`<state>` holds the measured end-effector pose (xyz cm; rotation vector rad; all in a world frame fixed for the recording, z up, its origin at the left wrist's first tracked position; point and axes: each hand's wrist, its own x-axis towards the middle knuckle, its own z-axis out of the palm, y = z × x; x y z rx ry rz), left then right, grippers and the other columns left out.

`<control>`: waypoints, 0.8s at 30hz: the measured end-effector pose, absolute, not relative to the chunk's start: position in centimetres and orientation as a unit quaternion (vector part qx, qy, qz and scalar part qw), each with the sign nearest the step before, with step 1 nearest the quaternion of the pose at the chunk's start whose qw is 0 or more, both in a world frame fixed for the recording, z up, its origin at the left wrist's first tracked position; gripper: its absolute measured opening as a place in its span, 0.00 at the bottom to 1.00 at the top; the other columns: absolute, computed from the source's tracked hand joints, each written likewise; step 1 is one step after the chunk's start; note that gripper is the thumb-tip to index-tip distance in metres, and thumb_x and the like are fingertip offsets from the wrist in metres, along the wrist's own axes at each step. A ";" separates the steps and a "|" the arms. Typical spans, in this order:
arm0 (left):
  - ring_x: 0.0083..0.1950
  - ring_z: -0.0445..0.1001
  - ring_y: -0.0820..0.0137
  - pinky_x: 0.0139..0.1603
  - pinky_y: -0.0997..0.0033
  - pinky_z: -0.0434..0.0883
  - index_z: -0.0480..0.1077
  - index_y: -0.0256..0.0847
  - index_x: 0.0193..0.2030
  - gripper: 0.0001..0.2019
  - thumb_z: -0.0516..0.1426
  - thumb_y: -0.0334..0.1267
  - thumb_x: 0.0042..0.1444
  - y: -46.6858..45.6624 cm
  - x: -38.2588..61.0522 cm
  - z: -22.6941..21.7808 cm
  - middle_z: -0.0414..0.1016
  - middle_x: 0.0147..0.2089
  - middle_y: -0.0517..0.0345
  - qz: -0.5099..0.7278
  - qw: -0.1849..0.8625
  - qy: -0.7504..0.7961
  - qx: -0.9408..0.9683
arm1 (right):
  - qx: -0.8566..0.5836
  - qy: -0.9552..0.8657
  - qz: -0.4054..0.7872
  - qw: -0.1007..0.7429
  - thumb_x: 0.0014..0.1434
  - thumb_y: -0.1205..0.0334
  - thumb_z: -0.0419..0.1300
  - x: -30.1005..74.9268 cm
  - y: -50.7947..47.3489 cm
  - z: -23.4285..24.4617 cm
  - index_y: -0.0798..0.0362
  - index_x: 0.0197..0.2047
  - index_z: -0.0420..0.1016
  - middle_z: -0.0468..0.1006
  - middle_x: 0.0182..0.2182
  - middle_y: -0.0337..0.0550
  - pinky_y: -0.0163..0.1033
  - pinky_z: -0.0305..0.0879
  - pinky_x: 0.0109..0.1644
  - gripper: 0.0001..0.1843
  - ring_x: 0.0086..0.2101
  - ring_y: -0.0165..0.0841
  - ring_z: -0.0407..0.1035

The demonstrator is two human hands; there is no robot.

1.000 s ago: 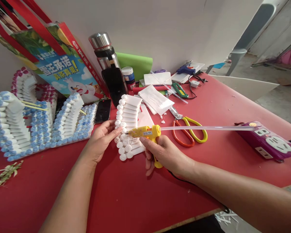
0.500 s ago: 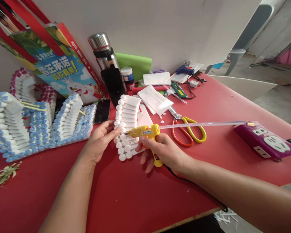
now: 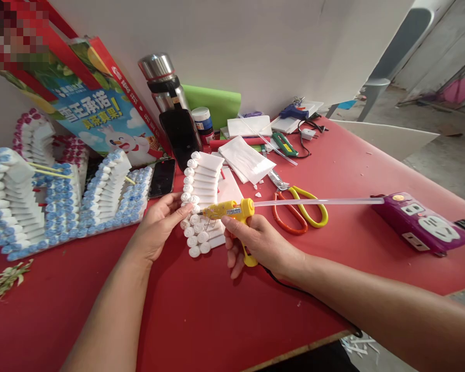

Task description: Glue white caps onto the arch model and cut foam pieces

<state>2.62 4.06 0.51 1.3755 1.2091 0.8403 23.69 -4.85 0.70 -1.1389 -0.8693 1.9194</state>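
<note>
My right hand (image 3: 258, 240) is wrapped round a yellow glue gun (image 3: 232, 209), its nozzle pointing left. A long clear glue stick (image 3: 318, 201) sticks out of the gun's back end. The nozzle meets a craft piece of white rolled paper (image 3: 205, 178), built from several rolls with round ends lined up along its left side. Against that left side, my left hand (image 3: 163, 222) pinches the piece between thumb and fingers. The thumb tip lies close to the nozzle. The gun and right hand cover part of the lower rolls.
Blue-and-white paper crafts (image 3: 19, 201) stand at left by a printed bag (image 3: 112, 113). A steel flask (image 3: 160, 77) and a phone (image 3: 180, 134) stand behind. Scissors (image 3: 300, 206), folded white paper (image 3: 246, 157) and a purple power strip (image 3: 426, 222) lie to the right.
Both hands stay nearly still at the rolls. The fingers of my right hand have curled in more round the glue gun's handle. The view has shifted slightly.
</note>
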 end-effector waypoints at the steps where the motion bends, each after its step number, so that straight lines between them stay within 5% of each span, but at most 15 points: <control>1: 0.53 0.75 0.61 0.52 0.67 0.69 0.74 0.42 0.52 0.24 0.67 0.48 0.51 4.1 2.6 0.5 0.79 0.50 0.51 0.353 0.534 0.507 0.577 | -0.443 -0.336 0.746 0.366 0.62 0.39 0.55 23.6 -4.9 0.7 0.55 0.25 0.65 0.75 0.16 0.43 0.36 0.68 0.20 0.27 0.16 0.34 0.71; 14: 0.53 0.74 0.61 0.53 0.66 0.68 0.73 0.42 0.53 0.22 0.66 0.47 0.53 4.2 2.4 0.2 0.78 0.50 0.52 0.350 0.540 0.502 0.578 | -0.434 -0.331 0.746 0.381 0.61 0.37 0.57 23.5 -5.0 0.5 0.53 0.21 0.61 0.73 0.13 0.43 0.35 0.68 0.21 0.29 0.15 0.35 0.72; 24: 0.53 0.73 0.62 0.52 0.67 0.68 0.73 0.42 0.53 0.22 0.66 0.46 0.53 4.2 2.4 0.3 0.78 0.50 0.53 0.349 0.542 0.503 0.576 | -0.424 -0.326 0.753 0.382 0.62 0.39 0.56 23.8 -4.9 0.4 0.56 0.26 0.67 0.74 0.16 0.43 0.38 0.71 0.21 0.27 0.16 0.36 0.72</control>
